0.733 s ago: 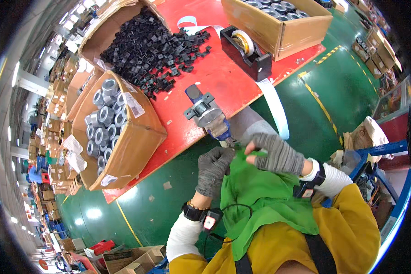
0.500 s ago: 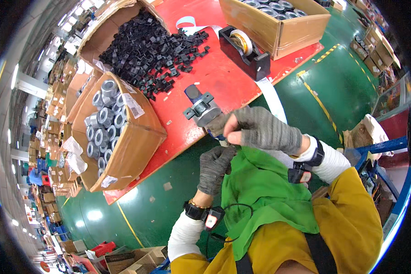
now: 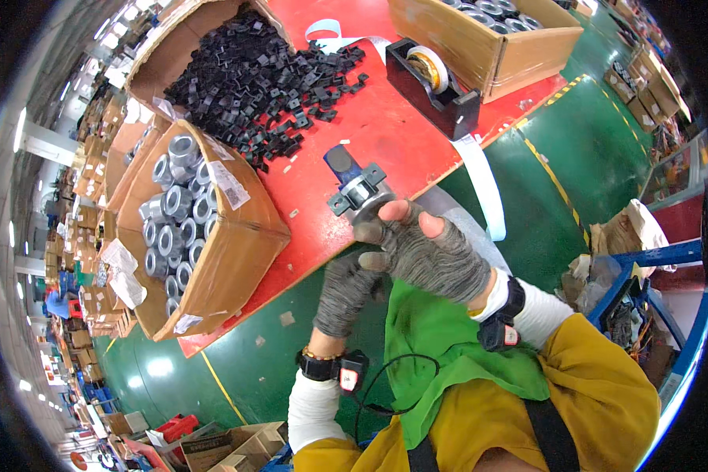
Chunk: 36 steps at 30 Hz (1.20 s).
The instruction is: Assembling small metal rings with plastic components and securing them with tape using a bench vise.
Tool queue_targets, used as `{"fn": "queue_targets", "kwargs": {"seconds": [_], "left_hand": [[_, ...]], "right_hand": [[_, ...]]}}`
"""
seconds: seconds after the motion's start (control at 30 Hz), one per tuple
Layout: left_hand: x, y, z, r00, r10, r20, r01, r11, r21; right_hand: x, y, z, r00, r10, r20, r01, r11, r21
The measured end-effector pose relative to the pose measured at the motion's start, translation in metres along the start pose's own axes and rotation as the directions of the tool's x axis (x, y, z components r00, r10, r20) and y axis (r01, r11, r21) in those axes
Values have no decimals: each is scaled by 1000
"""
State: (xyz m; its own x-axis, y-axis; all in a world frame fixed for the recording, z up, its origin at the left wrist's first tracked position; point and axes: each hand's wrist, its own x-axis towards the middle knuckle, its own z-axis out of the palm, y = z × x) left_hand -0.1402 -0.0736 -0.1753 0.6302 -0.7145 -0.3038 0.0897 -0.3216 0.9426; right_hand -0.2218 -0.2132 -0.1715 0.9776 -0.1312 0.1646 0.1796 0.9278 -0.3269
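At the near edge of the red table (image 3: 322, 181) stands a blue and grey fixture (image 3: 341, 164). A black clip (image 3: 359, 191) with two holed tabs sits across a grey metal cylinder (image 3: 374, 206) there. My right hand (image 3: 436, 256), in a grey fingerless glove, is curled over the near end of that cylinder, its fingertips against it. Just below, my left hand (image 3: 346, 291) is closed, knuckles up, close to the right fingers. Whatever lies between its fingers is hidden.
A cardboard box (image 3: 248, 252) of grey metal rings (image 3: 177, 203) stands at the left. Behind it, many black clips (image 3: 252, 94) spill from another carton. A black tape dispenser (image 3: 456, 114) and a further ring box (image 3: 519, 63) are at the back right. A white strip (image 3: 488, 193) hangs off the edge.
My right hand has moved left and its fingers have come over the cylinder's near end. My left hand has shifted slightly left. The view has shifted a little.
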Motion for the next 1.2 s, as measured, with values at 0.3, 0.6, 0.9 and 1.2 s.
{"fn": "queue_targets", "kwargs": {"seconds": [0.3,0.6,0.9,1.2], "left_hand": [[61,27,-57,957,217,-191,-204,975,82],[82,51,-53,860,509,-32,-482,833,273],[80,60,-53,911,363,-195,-380,923,-62],[74,78,-43,852,485,-197,-475,874,102]], "right_hand": [[23,12,-6,994,-38,101,8,960,281],[8,0,3,1000,19,-12,-17,992,125],[19,-96,-10,972,-64,-227,-188,366,-911],[108,-84,6,971,203,-127,-147,85,-986]]}}
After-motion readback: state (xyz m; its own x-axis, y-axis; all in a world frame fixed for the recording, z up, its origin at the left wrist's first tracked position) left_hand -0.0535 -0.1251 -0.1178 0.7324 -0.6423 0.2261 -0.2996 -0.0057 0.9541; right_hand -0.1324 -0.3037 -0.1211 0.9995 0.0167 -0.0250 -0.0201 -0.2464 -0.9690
